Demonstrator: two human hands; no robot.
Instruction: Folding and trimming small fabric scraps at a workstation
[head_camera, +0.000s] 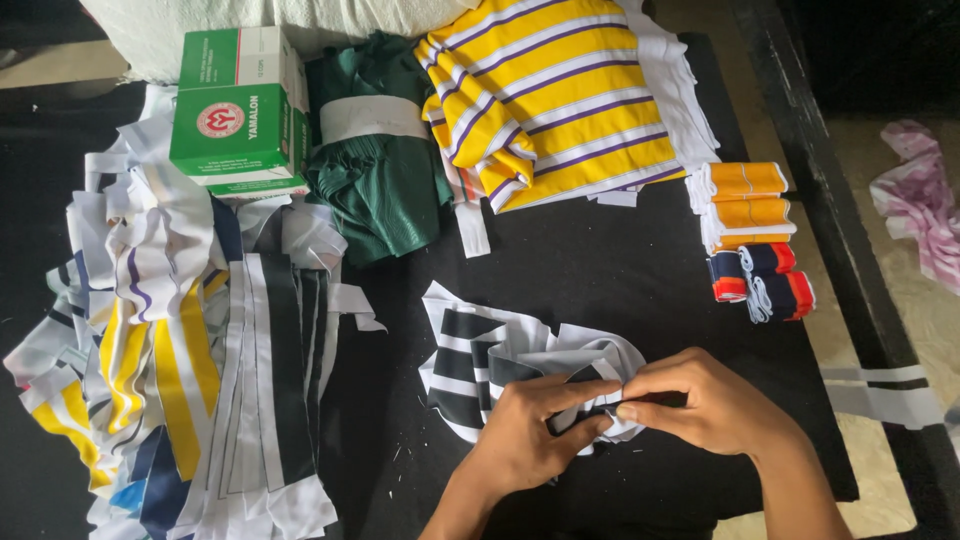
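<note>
Two hands, our left hand (530, 425) and right hand (700, 400), pinch one bunched navy-and-white striped fabric strip (500, 360) on the black table (600, 270); two green cartons (238, 110) and four rolled ribbed trims (750, 235) lie beyond.

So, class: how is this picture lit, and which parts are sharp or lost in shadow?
Head view: soft, even light; both hands and the striped fabric piece are sharp, no glare; the black table swallows detail; top-right corner falls into deep shadow.
</note>
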